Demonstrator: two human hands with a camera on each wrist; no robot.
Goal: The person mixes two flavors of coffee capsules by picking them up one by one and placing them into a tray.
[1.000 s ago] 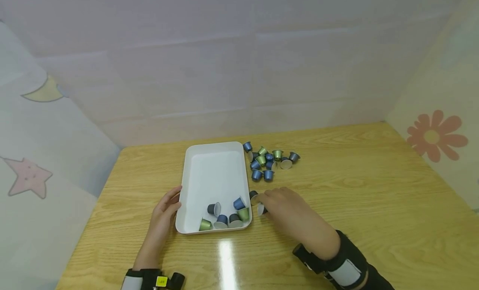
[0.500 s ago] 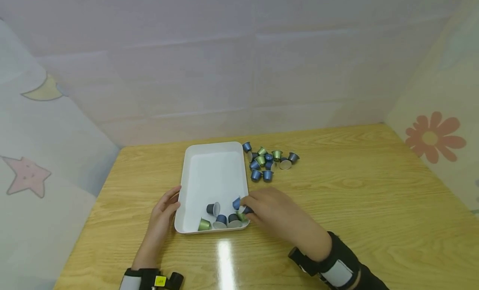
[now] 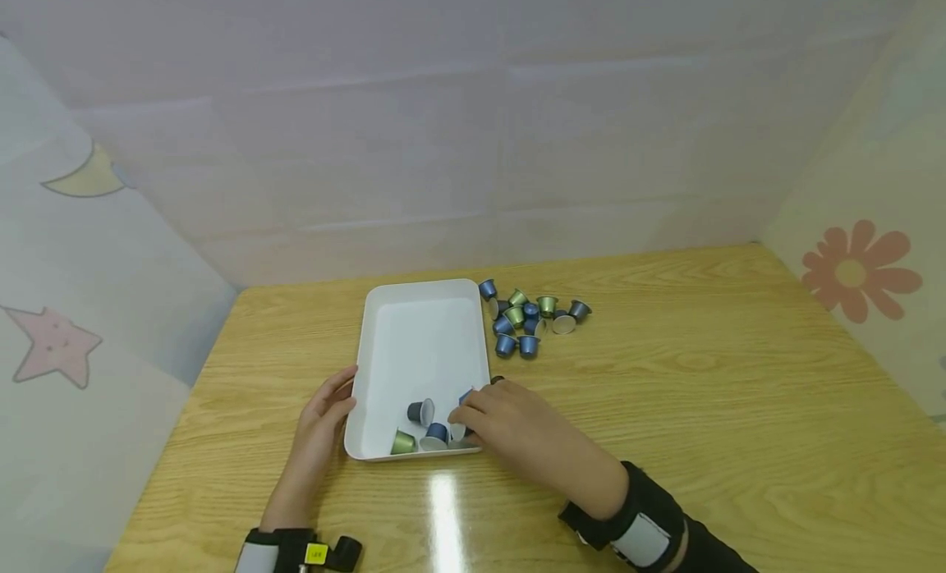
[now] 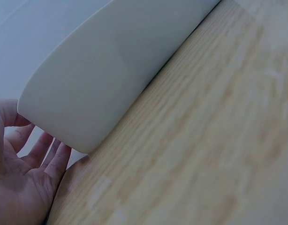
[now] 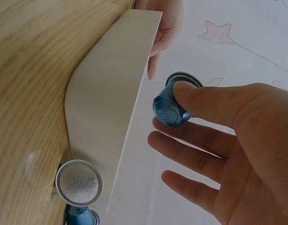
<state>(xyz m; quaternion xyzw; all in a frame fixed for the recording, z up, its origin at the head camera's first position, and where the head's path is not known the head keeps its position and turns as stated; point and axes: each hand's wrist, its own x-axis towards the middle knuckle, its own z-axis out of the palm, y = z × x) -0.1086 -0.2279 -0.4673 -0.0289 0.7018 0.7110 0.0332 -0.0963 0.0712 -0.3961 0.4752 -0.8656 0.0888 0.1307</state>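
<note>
My right hand (image 3: 525, 425) is over the near right corner of the white tray (image 3: 421, 335). In the right wrist view its thumb and index finger pinch a blue coffee capsule (image 5: 167, 110), the other fingers extended. A dark capsule (image 3: 415, 412), a blue one (image 3: 436, 433) and a green one (image 3: 403, 443) lie near the tray's front wall. Another blue capsule (image 3: 466, 396) is partly covered by my right hand, which hides the rest of that corner. My left hand (image 3: 325, 417) rests its spread, relaxed fingers against the tray's left side.
Several blue, green and dark capsules (image 3: 529, 347) lie scattered on the wooden table (image 3: 702, 376) beyond the tray's right side. A dark capsule (image 3: 498, 379) shows beside the right rim, behind my right hand. Walls stand at the back and both sides.
My right hand picked up a capsule from the table right of the tray and carried it left over the rim into the near right corner. The left hand stays on the tray.
</note>
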